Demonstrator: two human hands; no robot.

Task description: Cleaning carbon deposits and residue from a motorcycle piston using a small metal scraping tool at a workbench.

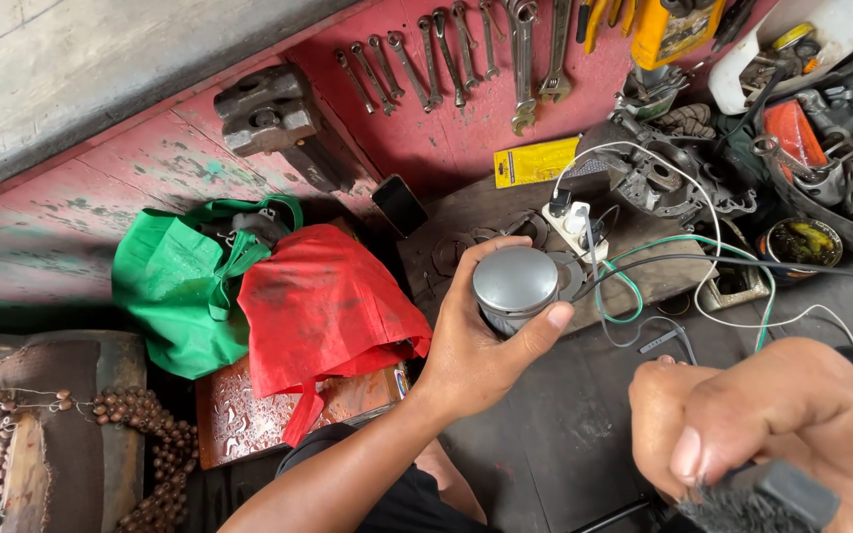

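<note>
While the camera is looking down over a cluttered workshop floor, a string of wooden beads is lying at the far left, with a green bag and a red bag resting just beside it on a rust-coloured tin. Above them, a row of spanners is hanging on the red wall.

Near the centre, the left hand is holding a grey metal cylinder, its flat round end facing up toward the camera. The fingers are wrapping around the far side and the thumb is pressing on the near rim, so the hand is closing firmly on the cylinder. The cylinder's long axis is running roughly along the line of sight, away from the camera.

At the lower right, the right hand is clenching around a dark bristle brush, whose bristles are showing at the frame's bottom edge. The cylinder is lying up and to the left of the brush, apart from it. Behind both hands, green and white wires are trailing across a wooden board.
</note>
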